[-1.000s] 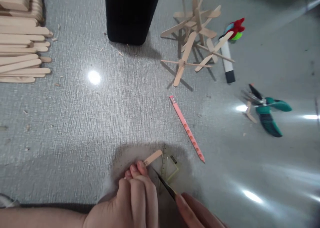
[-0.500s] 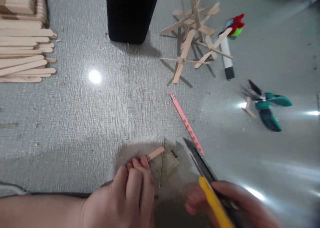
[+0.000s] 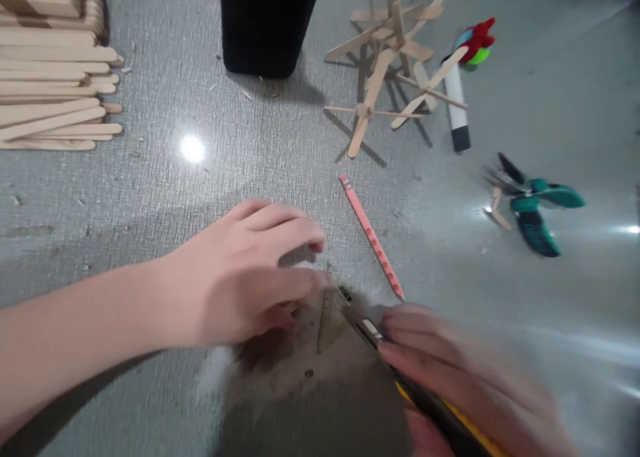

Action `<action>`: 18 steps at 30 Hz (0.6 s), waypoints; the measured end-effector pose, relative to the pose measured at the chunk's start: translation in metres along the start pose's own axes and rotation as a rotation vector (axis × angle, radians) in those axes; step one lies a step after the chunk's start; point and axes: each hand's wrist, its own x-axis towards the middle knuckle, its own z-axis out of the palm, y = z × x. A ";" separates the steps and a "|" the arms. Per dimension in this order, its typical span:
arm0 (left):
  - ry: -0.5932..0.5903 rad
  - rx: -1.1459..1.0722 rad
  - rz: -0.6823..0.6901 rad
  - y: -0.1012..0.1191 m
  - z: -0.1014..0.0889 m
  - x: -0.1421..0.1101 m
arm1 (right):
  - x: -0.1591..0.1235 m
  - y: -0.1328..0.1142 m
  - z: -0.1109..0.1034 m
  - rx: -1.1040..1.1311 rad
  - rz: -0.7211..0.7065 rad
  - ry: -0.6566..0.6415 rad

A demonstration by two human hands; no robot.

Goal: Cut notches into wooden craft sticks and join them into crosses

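The head view looks forward and steeply down from the near side of the bench (image 3: 175, 190), close enough that the left hand (image 3: 245, 270) and right hand (image 3: 445, 357) loom large in the near half. The far edge crops a black block (image 3: 270, 23); the far right corner is too dim to read reliably.

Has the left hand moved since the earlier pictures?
Yes; judged against the pink pencil, the left hand has moved up the picture, from mostly below the pencil's tip to left of its shaft.
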 end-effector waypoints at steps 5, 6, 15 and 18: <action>-0.086 -0.002 0.066 -0.017 0.009 0.001 | 0.017 0.007 0.007 0.075 -0.168 -0.140; -0.109 0.016 0.073 -0.016 0.010 0.001 | 0.019 0.006 0.008 0.092 -0.174 -0.137; -0.148 -0.002 0.143 -0.018 0.006 0.003 | 0.018 -0.001 0.018 0.016 -0.125 -0.176; -0.127 -0.009 0.148 -0.020 0.010 0.001 | 0.021 -0.001 0.021 -0.008 -0.098 -0.207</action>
